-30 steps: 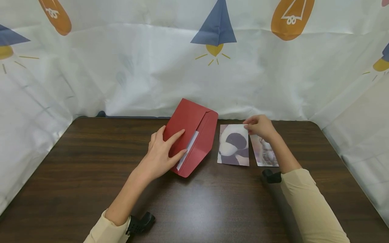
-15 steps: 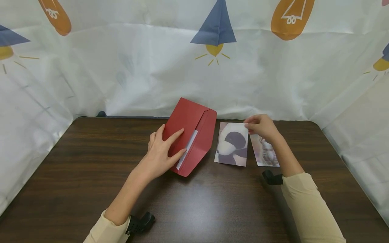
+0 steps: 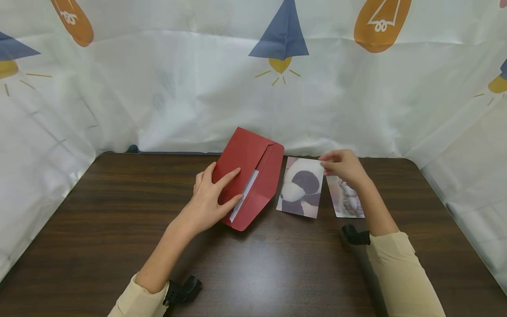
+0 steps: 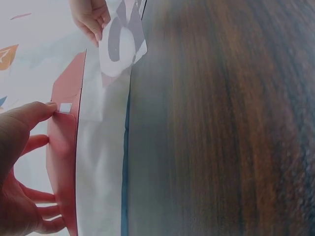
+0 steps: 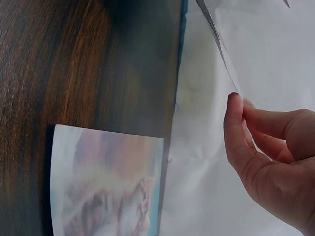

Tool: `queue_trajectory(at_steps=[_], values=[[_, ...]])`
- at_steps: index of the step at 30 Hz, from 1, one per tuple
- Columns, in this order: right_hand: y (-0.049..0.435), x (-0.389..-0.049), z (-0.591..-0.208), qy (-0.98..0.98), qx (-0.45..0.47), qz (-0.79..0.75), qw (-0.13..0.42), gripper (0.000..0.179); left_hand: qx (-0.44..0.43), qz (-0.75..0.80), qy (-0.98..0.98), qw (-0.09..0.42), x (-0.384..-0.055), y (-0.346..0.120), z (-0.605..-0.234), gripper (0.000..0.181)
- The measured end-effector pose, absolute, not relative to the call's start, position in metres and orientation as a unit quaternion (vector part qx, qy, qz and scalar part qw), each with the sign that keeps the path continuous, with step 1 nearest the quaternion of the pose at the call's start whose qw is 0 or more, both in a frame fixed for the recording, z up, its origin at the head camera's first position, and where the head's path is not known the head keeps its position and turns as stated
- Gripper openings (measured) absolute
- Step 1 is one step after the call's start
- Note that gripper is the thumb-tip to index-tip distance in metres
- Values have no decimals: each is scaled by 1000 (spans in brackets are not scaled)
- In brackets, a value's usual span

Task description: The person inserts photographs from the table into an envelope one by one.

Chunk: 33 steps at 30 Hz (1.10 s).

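Observation:
A red envelope (image 3: 247, 149) is tilted at the middle back of the table, its flap open and a white sheet (image 3: 244, 196) showing in the slot. My left hand (image 3: 210, 196) holds it at the left side; thumb and forefinger lie on its face, and other fingertips meet its edge in the left wrist view. With thumb and fingers, my right hand (image 3: 342, 166) pinches the upper right corner of a photo card (image 3: 301, 187) with a black-and-white animal picture. In the right wrist view that card appears nearly edge-on, a thin strip (image 5: 216, 37).
A second photo card (image 3: 346, 200) with a furry animal lies on the dark wooden table (image 3: 253, 273), partly behind the right forearm. A white patterned curtain (image 3: 206, 88) hangs along the table's back edge. Each wrist bears a black camera (image 3: 184, 290).
My right hand tilts the photo card, its lower end swinging left toward the envelope and its top edge rising slightly. The left hand and the envelope barely shift.

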State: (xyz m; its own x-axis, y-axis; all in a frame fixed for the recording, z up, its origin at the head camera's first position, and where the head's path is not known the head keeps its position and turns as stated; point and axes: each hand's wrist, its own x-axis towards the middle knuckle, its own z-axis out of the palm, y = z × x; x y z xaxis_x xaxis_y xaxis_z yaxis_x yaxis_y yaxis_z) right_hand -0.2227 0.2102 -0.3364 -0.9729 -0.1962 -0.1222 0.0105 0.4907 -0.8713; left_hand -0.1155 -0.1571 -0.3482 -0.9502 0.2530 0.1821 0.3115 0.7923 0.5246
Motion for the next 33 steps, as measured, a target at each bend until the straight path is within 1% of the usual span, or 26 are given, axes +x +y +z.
queue_trajectory(at_steps=[18,33], values=[[207,-213,-339,836,-48,-538,100,36,-150,-287,-944,61,-118,-161,-349,67],[209,-200,-339,829,-44,-552,78,35,-154,-287,-942,77,-118,-162,-348,64]])
